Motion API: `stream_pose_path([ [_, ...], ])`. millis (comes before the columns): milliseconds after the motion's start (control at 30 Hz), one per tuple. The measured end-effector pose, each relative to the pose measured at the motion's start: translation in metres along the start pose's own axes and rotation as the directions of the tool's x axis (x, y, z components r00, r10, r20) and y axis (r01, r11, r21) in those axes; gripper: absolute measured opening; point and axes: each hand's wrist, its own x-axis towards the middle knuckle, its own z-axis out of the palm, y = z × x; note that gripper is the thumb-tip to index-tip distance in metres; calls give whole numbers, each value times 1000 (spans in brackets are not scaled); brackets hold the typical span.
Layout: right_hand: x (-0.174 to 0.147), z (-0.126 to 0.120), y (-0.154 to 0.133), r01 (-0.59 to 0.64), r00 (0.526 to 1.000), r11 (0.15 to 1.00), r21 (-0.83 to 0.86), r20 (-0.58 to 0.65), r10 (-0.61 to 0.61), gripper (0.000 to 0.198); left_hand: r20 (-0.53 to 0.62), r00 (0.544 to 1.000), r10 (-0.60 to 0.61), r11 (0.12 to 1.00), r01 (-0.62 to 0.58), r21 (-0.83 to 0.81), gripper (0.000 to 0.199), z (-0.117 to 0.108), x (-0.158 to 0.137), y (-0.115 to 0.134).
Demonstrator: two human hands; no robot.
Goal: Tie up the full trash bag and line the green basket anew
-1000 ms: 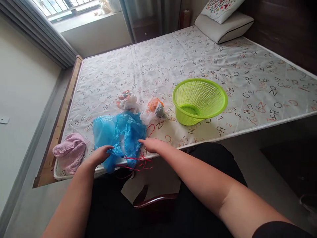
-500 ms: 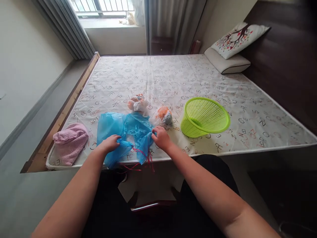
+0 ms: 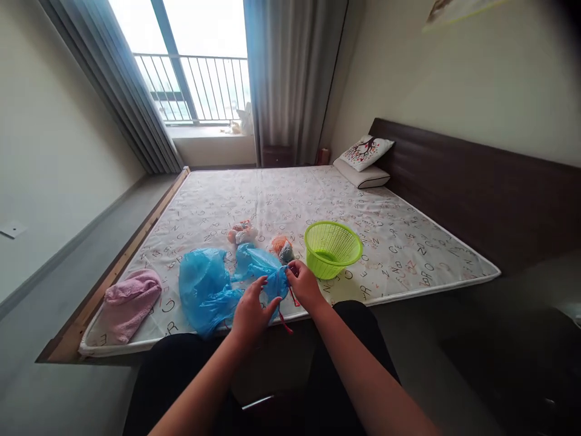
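A thin blue plastic bag [image 3: 213, 287] lies crumpled at the near edge of the bed [image 3: 408, 242], in front of me. Part of it is gathered into a bunch between my hands. My left hand [image 3: 251, 312] is curled around the bunched plastic from below, fingers partly closed on it. My right hand [image 3: 303, 283] pinches the same bunch from the right, thumb and fingertips closed on the plastic where a red drawstring [image 3: 287, 324] hangs down over the mattress edge.

The bag looks very light, soft and floppy, likely slick and easy to tear, so I judge the gathered neck by the drawstring is the best place to hold it; the loose body to the left would slip and billow.

Just behind the bag sit two small bundles: a white and orange one [image 3: 242, 231] and an orange and grey one [image 3: 281, 247]. Near my right hand, to its right, a lime green mesh basket [image 3: 333, 247] stands upright with its mouth open. A pink towel [image 3: 129, 297] lies at the near left corner, well apart from the bag.

The mattress edge runs right under my hands, so anything loose could slide off toward my lap. Beyond the basket the bed is open, flat sheet up to a pillow [image 3: 363, 172] at the far headboard.
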Motion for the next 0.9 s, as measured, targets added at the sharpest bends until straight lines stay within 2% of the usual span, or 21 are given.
stream_pose_path([
  [67,-8,-6,-8,-5,1000,998,66,1,5,35,-5,996,-86,996,87,15,67,5,0,16],
  [167,-15,-16,-15,8,1000,996,84,-28,-6,38,79,985,-154,988,155,-8,26,-1,12,27],
  [233,-17,-27,-19,11,1000,999,43,-29,-10,37,69,989,-133,990,136,-36,15,-14,20,28],
  [300,-18,-39,-22,20,1000,999,-31,7,-20,36,-2,992,-128,989,127,-71,13,-29,27,27],
  [367,-21,-53,-26,61,995,986,-152,91,-48,34,-49,977,-207,968,197,-154,12,-45,32,26],
  [433,-25,-64,-29,136,973,945,-298,221,-71,34,-39,955,-296,928,277,-248,16,-59,36,26],
  [500,-29,-70,-30,202,942,890,-408,331,-63,39,-17,942,-335,900,315,-300,20,-69,38,27],
  [567,-34,-73,-28,218,935,860,-462,351,-49,28,-38,950,-311,911,286,-298,23,-77,39,29],
  [633,-36,-74,-26,200,950,851,-485,307,-48,11,-68,966,-248,935,221,-276,28,-84,36,30],
  [700,-37,-75,-23,86,972,905,-416,233,14,12,-38,990,-139,970,129,-206,35,-91,31,29],
  [767,-38,-78,-23,-149,967,971,-189,175,183,5,77,995,-57,993,64,-98,42,-99,24,25],
  [833,-39,-80,-23,-364,920,930,55,176,349,4,183,980,-83,996,86,-6,42,-106,15,20],
  [900,-42,-80,-26,-434,893,892,129,192,407,4,211,961,-179,984,177,30,24,-110,8,16],
])
